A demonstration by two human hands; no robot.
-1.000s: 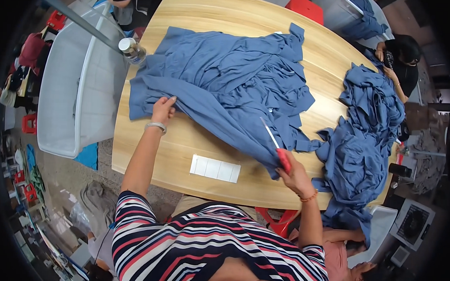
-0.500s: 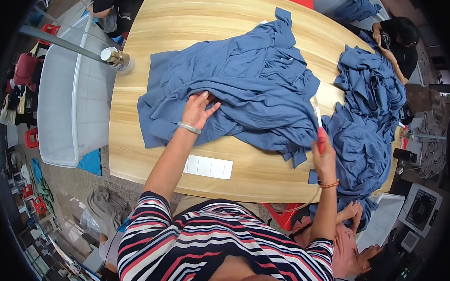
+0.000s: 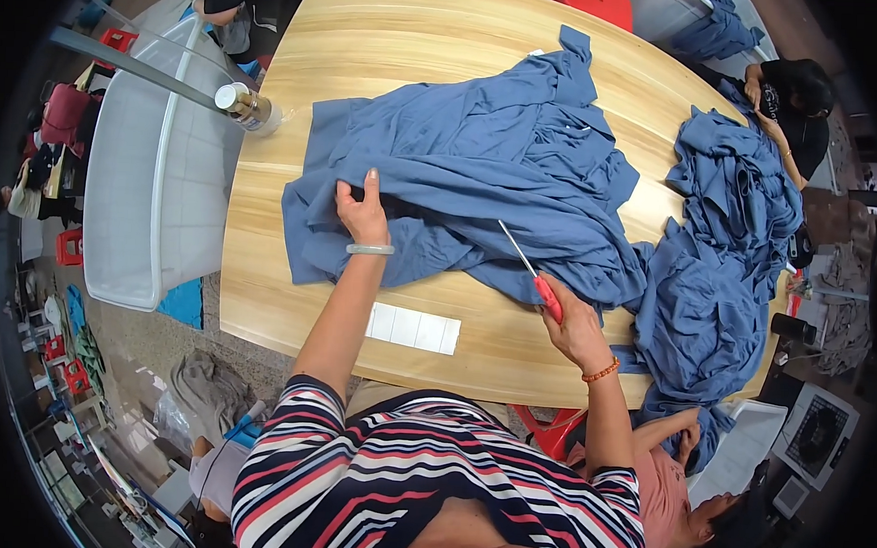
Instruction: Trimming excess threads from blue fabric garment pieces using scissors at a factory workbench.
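A blue garment (image 3: 443,149) lies spread and creased across the wooden table in front of me. My left hand (image 3: 361,213), with a pale bangle at its wrist, holds a fold along its left part. The thumb lies on top of the cloth, and most of the fingers are tucked under the fold. My right hand (image 3: 574,322) is closed round a red-handled tool (image 3: 546,295) with a long, thin metal shaft. The tool's tip points up and left, over the garment's near edge. I cannot make out the exact kind of tool.
More blue garments (image 3: 714,274) are heaped on the right. A strip of white labels (image 3: 412,329) lies near the front edge. A spray can (image 3: 249,109) stands at left beside a large white tub (image 3: 122,195). Co-workers sit at right.
My right hand has swung left with the tool, from the garment's right side to its near edge. The left hand's spread fingers have drawn in on the fold. The view has shifted slightly.
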